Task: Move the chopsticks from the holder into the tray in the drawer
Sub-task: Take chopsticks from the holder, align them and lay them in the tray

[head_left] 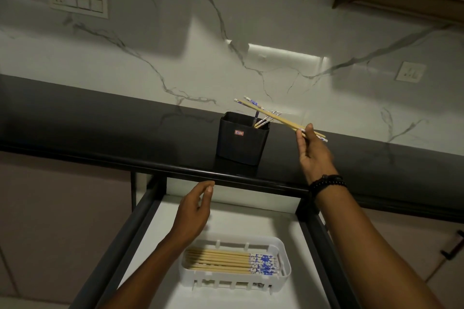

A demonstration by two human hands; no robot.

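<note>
Black tabletop [100, 133] runs across the view under a marble-veined wall, and below its front edge an open drawer [130, 223] with a pale floor reaches toward the camera, its near end cut off by the frame. The right hand [312, 150], with a beaded bracelet [326, 180] at the wrist, is raised over the tabletop and pinches a small bundle of chopsticks [273, 115] between thumb and fingertips near one end; the bundle slants up and left over the right rim of the holder, and whether it touches that rim cannot be told, nor can the exact count. The left hand [194, 211] hangs over the back of the drawer, fingers loosely curved and holding nothing, its fingertips just beside the tabletop's edge. A white slotted tray [285, 253] sits in the drawer with a row of chopsticks [226, 259] lying side by side, bamboo ends to the left and blue-and-white patterned ends to the right. The dark square holder [241, 143] stands upright on the tabletop with a small sticker [239, 133] on its front; a few leftover chopsticks [259, 121] lean in its right corner, mostly hidden by its wall.
</note>
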